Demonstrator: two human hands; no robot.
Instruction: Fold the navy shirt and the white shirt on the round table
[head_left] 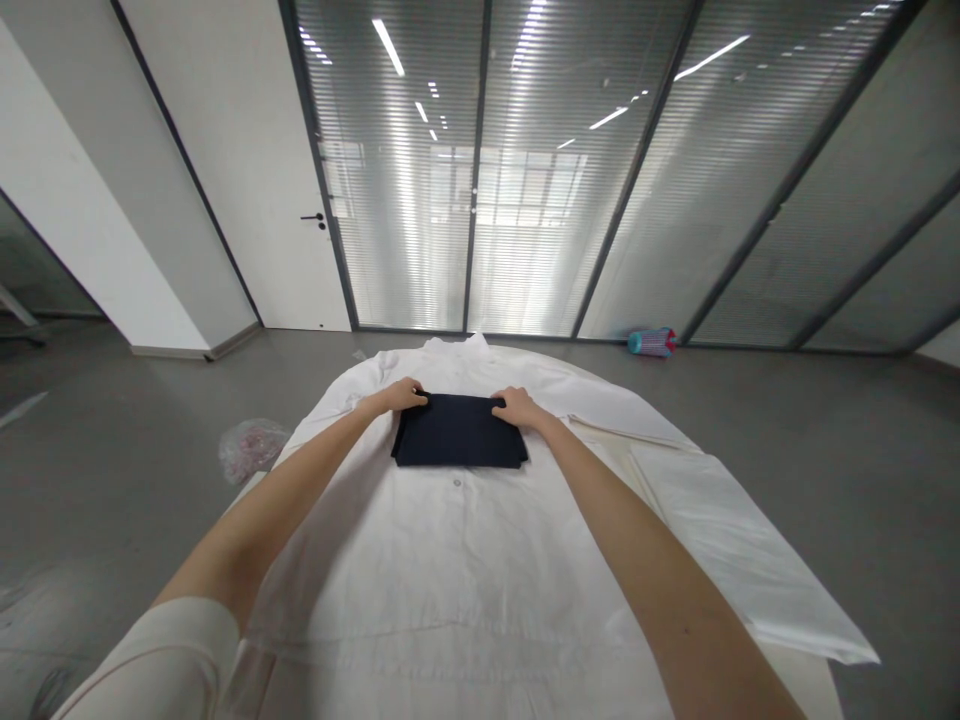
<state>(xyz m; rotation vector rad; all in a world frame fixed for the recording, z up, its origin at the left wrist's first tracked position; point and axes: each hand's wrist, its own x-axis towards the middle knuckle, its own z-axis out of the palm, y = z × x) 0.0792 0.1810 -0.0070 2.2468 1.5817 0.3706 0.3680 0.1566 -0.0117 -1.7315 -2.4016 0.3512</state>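
Note:
A dark navy folded garment point(459, 432) lies on top of a white buttoned shirt point(450, 560) that is spread flat over a table. My left hand point(403, 395) grips the folded garment's far left corner. My right hand point(516, 405) grips its far right corner. Both arms reach straight forward over the white shirt. The shirt's collar point(457, 347) points away from me, and one sleeve point(742, 540) stretches out to the right.
A crumpled clear plastic bag point(251, 447) lies on the grey floor left of the table. A blue and pink cylinder point(651, 342) rests on the floor by the glass wall with blinds. A white door point(247, 180) stands at the back left.

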